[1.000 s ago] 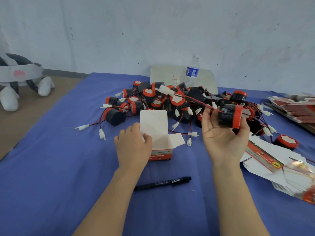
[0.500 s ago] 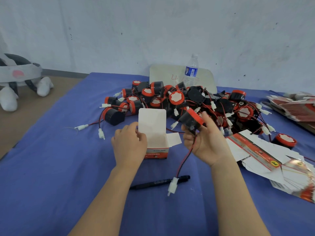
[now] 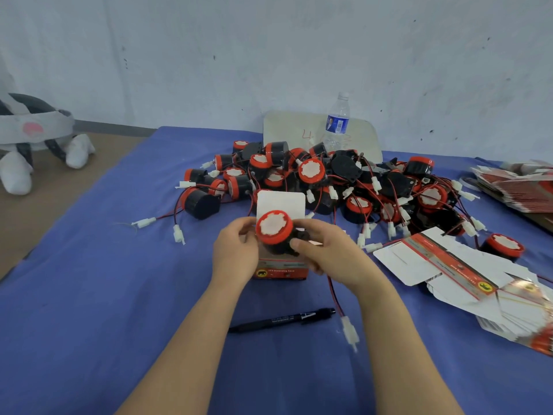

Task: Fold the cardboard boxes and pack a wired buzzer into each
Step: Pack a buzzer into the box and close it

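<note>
Closely, fingers of left hand (image 3: 236, 254) round box (image 3: 281, 271), of right hand (image 3: 333, 257) round buzzer (image 3: 273, 227).

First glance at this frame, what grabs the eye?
The red-capped wired buzzer dead centre, gripped by the right hand over the open box that the left hand holds. Behind it, a tangled heap of buzzers sprawls across the blue cloth; flat box blanks fan out at right.
</note>
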Motion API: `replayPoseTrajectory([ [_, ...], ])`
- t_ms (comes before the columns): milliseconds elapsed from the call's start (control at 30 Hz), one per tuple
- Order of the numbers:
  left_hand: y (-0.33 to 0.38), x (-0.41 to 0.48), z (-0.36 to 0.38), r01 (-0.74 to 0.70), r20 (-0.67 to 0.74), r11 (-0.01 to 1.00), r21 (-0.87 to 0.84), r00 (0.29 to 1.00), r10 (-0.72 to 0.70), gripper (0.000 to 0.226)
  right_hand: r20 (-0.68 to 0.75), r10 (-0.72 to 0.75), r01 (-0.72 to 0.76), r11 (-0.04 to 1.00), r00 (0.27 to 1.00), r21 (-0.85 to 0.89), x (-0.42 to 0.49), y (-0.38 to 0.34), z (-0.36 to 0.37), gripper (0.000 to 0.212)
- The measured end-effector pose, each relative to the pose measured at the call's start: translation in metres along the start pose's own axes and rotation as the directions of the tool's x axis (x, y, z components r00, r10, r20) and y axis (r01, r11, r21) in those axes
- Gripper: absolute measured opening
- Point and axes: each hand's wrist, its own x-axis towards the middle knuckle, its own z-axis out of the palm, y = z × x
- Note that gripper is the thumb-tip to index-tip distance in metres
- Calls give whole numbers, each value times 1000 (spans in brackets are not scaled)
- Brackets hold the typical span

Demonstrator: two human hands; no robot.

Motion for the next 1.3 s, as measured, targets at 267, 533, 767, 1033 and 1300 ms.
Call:
replayPoseTrajectory([
  [267,3,-2,1,90,33,980,-180,996,-85,26,-181,-38,-69,833,983,-549,9,5,16,35],
  [533,4,-4,0,98,85,972,-211,993,-82,16,-317,-102,-94,832,943,-547,9,2,23,33],
  [767,5,-7,1,76,215,975,-207,976,-30,24,-263,-126,-9,889,956,-458,5,2,19,52],
  [1033,4,-3,-7,49,278,982,-184,961,4,36,-101,-127,94,954,987,-285,-2,-1,1,44],
  [1300,1,0,-13,30,303,983,-180,953,27,44,-31,-114,95,927,993,-363,-2,-5,8,58],
])
